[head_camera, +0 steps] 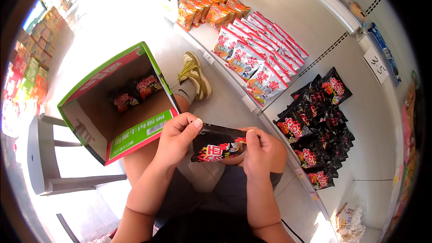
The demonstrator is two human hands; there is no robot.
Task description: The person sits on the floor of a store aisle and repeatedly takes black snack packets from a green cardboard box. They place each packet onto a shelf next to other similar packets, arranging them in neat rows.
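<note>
A black snack packet [219, 143] with red and yellow print is stretched between both hands, above the lap. My left hand [179, 138] pinches its left top corner between thumb and fingers. The right end is gripped by my right hand [258, 148], its thumb on the front. To the left, an open cardboard box [141, 135] with green and red sides rests by the left leg; several similar black packets [146, 86] lie inside. On the lower shelf at the right, more black packets [319, 121] stand in overlapping rows.
Silver-and-red packets [258, 64] and orange packets [216, 10] fill the shelf further up. A grey stool [40, 155] stands behind the box. The shelf's front edge [249, 103] runs diagonally past the right knee. White packets [349, 221] sit at the lower right.
</note>
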